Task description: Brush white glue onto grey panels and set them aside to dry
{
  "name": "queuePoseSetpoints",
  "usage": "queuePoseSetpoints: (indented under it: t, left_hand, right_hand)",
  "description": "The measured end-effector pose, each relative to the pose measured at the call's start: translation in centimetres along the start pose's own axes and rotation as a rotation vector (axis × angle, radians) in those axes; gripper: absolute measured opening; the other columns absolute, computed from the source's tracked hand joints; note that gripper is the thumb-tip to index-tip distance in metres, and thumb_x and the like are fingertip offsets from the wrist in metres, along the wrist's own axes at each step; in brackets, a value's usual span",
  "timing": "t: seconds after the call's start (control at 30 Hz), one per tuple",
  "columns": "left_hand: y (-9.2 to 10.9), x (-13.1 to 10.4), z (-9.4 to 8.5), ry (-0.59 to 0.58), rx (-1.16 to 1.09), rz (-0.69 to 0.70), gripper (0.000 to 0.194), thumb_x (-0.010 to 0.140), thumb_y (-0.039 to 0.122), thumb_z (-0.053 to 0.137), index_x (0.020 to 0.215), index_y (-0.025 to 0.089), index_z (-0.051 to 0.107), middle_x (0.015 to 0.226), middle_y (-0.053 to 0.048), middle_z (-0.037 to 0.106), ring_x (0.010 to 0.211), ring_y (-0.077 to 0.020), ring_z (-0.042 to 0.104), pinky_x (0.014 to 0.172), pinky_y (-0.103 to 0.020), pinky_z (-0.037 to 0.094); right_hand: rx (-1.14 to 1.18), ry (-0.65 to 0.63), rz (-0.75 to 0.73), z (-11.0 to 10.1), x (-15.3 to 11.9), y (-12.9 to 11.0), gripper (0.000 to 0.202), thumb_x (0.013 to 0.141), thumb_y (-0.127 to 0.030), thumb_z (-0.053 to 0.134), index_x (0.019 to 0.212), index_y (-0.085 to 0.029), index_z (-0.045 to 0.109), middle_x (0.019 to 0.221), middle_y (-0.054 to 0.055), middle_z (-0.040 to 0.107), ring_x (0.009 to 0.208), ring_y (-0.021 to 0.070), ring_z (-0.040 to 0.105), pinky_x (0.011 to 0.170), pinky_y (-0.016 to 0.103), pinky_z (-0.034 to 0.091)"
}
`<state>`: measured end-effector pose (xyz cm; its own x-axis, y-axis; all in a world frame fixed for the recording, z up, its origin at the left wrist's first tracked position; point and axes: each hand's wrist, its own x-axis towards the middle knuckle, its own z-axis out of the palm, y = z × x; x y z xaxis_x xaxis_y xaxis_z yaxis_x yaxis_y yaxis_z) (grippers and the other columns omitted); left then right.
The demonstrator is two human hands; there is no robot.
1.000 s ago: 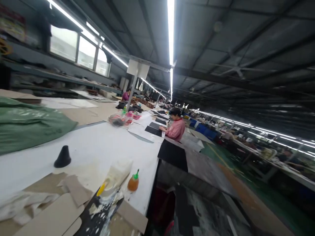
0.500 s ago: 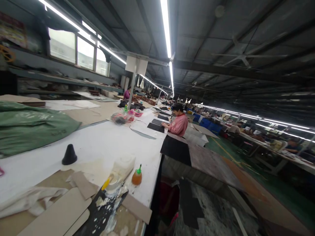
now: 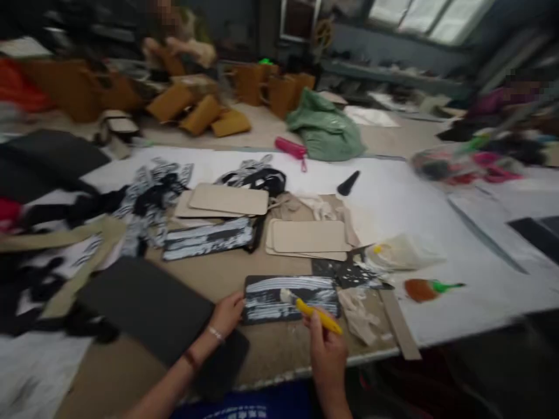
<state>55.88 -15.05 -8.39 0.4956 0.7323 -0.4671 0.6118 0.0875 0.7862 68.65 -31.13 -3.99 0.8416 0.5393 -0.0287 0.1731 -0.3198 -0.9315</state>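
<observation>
A black rectangular panel [image 3: 266, 299] streaked with white glue lies on brown board before me. At its left edge my left hand [image 3: 227, 314] grips it with closed fingers. My right hand [image 3: 327, 349] is closed around a yellow-handled brush [image 3: 321, 317], whose pale bristles are over the panel's middle. Another black panel [image 3: 209, 238], also streaked white, lies behind to the left. Beige rounded boards [image 3: 310, 235] are stacked beyond the panel I hold, with more beige boards [image 3: 229, 198] to their left. Plain black sheets [image 3: 148, 308] lie beside and under my left forearm.
A translucent glue container [image 3: 402, 253] and an orange bottle with green nozzle [image 3: 421, 289] lie to the right. A black cone [image 3: 348, 183], pink pouch [image 3: 290, 147] and green sack [image 3: 327, 128] are farther back. Across the table, a person [image 3: 187, 41] handles brown pieces.
The view has swung left and down from the long workshop to the table before me. Both my hands, the brush and the streaked panels now show; neither hand was visible before.
</observation>
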Motion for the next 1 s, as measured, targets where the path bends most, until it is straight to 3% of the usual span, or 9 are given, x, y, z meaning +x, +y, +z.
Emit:
queuePoseSetpoints:
  t: [0.1,0.23,0.33,0.4,0.53,0.73,0.83,1.0]
  left_hand:
    - [-2.6,-1.6,-1.5,0.052,-0.031,-0.094,0.02,0.083,0.018,0.044,0.066,0.014,0.054,0.053,0.006,0.045,0.049,-0.0079,0.047,0.05,-0.02,0.04]
    - [-2.1,-1.2,-1.0,0.075,-0.053,-0.05,0.02,0.077,0.014,0.042,0.06,0.016,0.052,0.048,0.006,0.041,0.048,-0.0086,0.045,0.048,-0.019,0.035]
    - [-1.8,-1.2,-0.8,0.08,-0.046,-0.014,0.019,0.074,0.013,0.041,0.062,0.016,0.055,0.05,0.005,0.046,0.05,-0.0096,0.046,0.05,-0.02,0.035]
    - [-2.0,-1.4,-1.0,0.08,-0.039,-0.005,0.019,0.074,0.015,0.04,0.066,0.017,0.057,0.052,0.004,0.049,0.052,-0.0103,0.047,0.051,-0.02,0.036]
    - [-2.2,-1.5,-1.2,0.071,-0.024,-0.01,0.018,0.075,0.02,0.042,0.066,0.017,0.058,0.054,0.003,0.053,0.053,-0.0112,0.049,0.052,-0.019,0.038]
    - [-2.2,-1.4,-1.3,0.043,-0.003,-0.005,0.018,0.076,0.021,0.04,0.064,0.018,0.053,0.052,0.004,0.05,0.049,-0.0111,0.049,0.05,-0.019,0.037]
    - [-2.1,-1.4,-1.3,0.042,0.008,-0.009,0.018,0.076,0.023,0.039,0.062,0.019,0.05,0.05,0.005,0.047,0.048,-0.0113,0.05,0.049,-0.02,0.036]
    - [-2.0,-1.5,-1.2,0.056,0.023,-0.011,0.017,0.075,0.024,0.038,0.063,0.019,0.049,0.05,0.005,0.047,0.048,-0.012,0.05,0.05,-0.02,0.037]
  right_hand:
    - [0.173,-0.046,0.153,2.5,0.3,-1.5,0.045,0.076,-0.051,0.054,0.098,-0.012,0.059,0.087,0.011,0.067,0.074,0.0224,0.065,0.074,0.037,0.054]
    - [0.29,-0.173,0.191,5.4,-0.1,-3.6,0.046,0.074,-0.052,0.055,0.095,-0.012,0.058,0.086,0.011,0.067,0.076,0.023,0.065,0.073,0.037,0.054]
    - [0.26,-0.202,0.165,7.1,0.6,-2.9,0.047,0.075,-0.054,0.053,0.092,-0.011,0.058,0.083,0.011,0.067,0.074,0.0229,0.065,0.073,0.037,0.053]
    - [0.147,-0.152,0.093,7.0,1.3,-1.7,0.047,0.076,-0.055,0.051,0.092,-0.012,0.059,0.082,0.011,0.067,0.074,0.0226,0.065,0.075,0.037,0.052]
    - [0.017,-0.041,0.015,4.9,1.2,-0.3,0.043,0.078,-0.053,0.049,0.092,-0.014,0.059,0.083,0.01,0.067,0.076,0.0218,0.064,0.075,0.036,0.05]
    - [0.129,-0.122,0.175,2.8,0.4,0.7,0.044,0.074,-0.055,0.052,0.086,-0.013,0.061,0.076,0.01,0.068,0.068,0.0226,0.065,0.065,0.035,0.053]
    - [-0.029,0.049,0.199,-0.5,2.3,2.5,0.048,0.073,-0.058,0.05,0.078,-0.013,0.064,0.071,0.011,0.068,0.068,0.0241,0.065,0.067,0.036,0.052]
    - [-0.466,0.283,0.105,-7.0,4.9,4.0,0.059,0.072,-0.066,0.039,0.067,-0.014,0.067,0.067,0.013,0.067,0.068,0.0269,0.063,0.067,0.037,0.048]
